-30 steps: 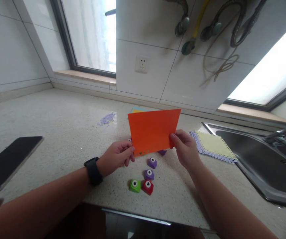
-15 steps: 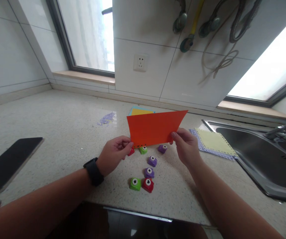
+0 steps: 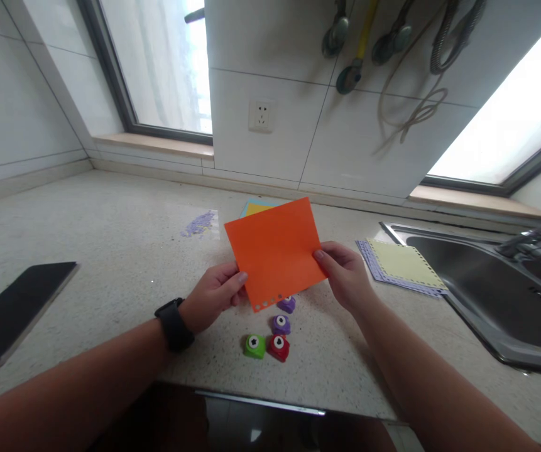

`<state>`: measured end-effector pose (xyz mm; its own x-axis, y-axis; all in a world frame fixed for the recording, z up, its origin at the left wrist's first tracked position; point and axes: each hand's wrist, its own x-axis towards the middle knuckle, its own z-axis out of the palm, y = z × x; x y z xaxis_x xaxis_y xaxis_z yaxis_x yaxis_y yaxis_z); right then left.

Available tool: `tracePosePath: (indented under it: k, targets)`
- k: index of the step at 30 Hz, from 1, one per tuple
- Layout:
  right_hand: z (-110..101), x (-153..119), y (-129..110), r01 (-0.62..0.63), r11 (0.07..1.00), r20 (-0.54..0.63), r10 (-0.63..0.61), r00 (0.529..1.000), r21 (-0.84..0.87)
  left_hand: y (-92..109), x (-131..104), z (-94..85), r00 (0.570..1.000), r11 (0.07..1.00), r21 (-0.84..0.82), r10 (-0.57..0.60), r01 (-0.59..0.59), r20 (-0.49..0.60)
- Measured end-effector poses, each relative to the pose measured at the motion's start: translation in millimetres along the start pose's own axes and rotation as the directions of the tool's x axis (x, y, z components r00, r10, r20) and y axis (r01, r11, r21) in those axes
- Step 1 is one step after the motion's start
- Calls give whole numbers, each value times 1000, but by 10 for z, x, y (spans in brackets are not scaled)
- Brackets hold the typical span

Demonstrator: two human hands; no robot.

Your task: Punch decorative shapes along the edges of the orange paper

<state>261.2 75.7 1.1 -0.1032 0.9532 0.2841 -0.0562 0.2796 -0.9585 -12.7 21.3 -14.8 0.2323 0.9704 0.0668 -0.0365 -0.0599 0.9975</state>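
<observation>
An orange sheet of paper (image 3: 277, 251) is held up, tilted, above the counter, with several small holes along its lower left edge. My left hand (image 3: 216, 290) pinches the sheet's left edge between thumb and fingers, a dark watch on its wrist. At the right edge, my right hand (image 3: 348, 273) grips the sheet the same way. Below it on the counter lie small craft punches: a green one (image 3: 254, 346), a red one (image 3: 279, 348), a purple one (image 3: 281, 324), and another purple one (image 3: 288, 305) partly covered by the sheet.
Blue and yellow sheets (image 3: 254, 208) lie behind the orange one. Purple paper scraps (image 3: 199, 224) are at the back left, a dark flat device (image 3: 20, 311) at far left. Pale yellow and purple hole-edged sheets (image 3: 404, 263) lie beside the sink (image 3: 501, 301).
The orange sheet has turned to face me more fully and its punched edge has swung lower. It now covers the punches that showed beneath it. Both hands still hold it.
</observation>
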Motion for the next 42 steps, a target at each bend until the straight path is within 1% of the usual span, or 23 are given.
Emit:
tracePosePath:
  k: [3, 6, 9, 12, 14, 18, 21, 24, 26, 29, 32, 34, 37, 42]
  targets:
    - [60, -18, -11, -2, 999, 25, 3, 1000, -33, -69, 2, -15, 999, 999, -18, -42, 42, 32]
    - [125, -33, -6, 4, 996, 47, 0, 999, -87, -108, 0, -20, 994, 995, 3, -95, 95, 61]
    - [163, -38, 15, 13, 995, 62, -7, 998, -97, -95, -3, -13, 988, 992, 25, -126, 124, 87]
    - [171, -36, 26, 45, 993, 69, -38, 997, -108, -63, -9, -7, 980, 989, 36, -144, 140, 137]
    - [172, -32, 19, 63, 989, 74, -54, 996, -132, -45, -17, -12, 975, 986, 56, -163, 156, 151]
    - [199, -28, -5, 77, 984, 73, -66, 995, -158, -5, -44, -27, 969, 970, 150, -213, 193, 129]
    - [224, -26, 3, 55, 991, 95, -44, 995, -123, 34, -53, -20, 964, 943, 265, -240, 202, 118]
    - [210, -10, 26, 20, 994, 99, -10, 995, -107, 62, -47, 8, 968, 907, 392, -219, 156, 120]
    - [171, 13, 25, 21, 993, 54, -15, 998, -112, 70, -41, 31, 975, 890, 438, -191, 124, 111]
    - [83, 49, -9, 43, 992, -37, -47, 998, -123, 71, -40, 63, 984, 890, 442, -162, 115, 70]
    - [0, 67, -48, 70, 982, -69, -83, 994, -174, 72, -40, 77, 988, 892, 433, -153, 129, 20]
    - [-34, 67, -53, 101, 967, -51, -116, 992, -234, 78, -36, 72, 989, 878, 461, -149, 131, 3]
    - [-50, 62, -29, 145, 933, -2, -154, 988, -330, 87, -28, 53, 990, 849, 518, -141, 109, 24]
    - [-40, 56, 5, 168, 879, 83, -146, 986, -447, 100, -27, 37, 988, 823, 557, -152, 109, 31]
